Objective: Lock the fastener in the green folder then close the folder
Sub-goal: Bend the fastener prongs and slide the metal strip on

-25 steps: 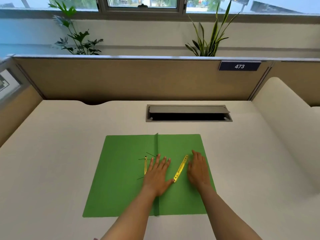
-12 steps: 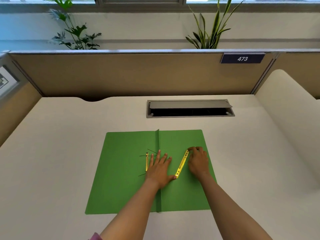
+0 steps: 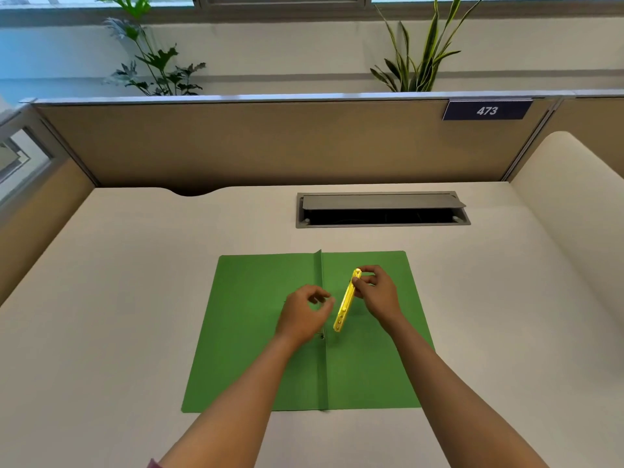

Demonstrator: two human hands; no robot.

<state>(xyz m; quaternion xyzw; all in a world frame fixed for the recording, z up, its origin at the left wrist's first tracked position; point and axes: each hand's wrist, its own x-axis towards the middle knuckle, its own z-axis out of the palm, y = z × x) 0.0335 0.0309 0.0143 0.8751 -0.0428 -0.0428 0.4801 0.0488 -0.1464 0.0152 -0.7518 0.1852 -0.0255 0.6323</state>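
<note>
A green folder [image 3: 256, 359] lies open and flat on the desk, its spine fold running down the middle. My right hand [image 3: 376, 292] pinches the top end of a yellow fastener bar [image 3: 345, 304], lifted and tilted over the right leaf. My left hand [image 3: 304, 314] hovers over the spine with fingers curled and thumb close to the fingertips; I cannot tell whether it grips anything. The fastener base and its prongs on the left leaf are mostly hidden under that hand; a thin dark prong tip [image 3: 321, 336] shows below it.
A cream desk [image 3: 135, 298] carries the folder. A grey cable hatch [image 3: 381, 211] sits open behind it. Tan partition walls [image 3: 270, 143] close the back and sides, with a rounded cream panel [image 3: 574, 204] at the right. Plants stand behind the partition.
My right hand has picked the yellow bar up off the right leaf and raised it. My left hand has lifted from flat on the folder and curled its fingers.
</note>
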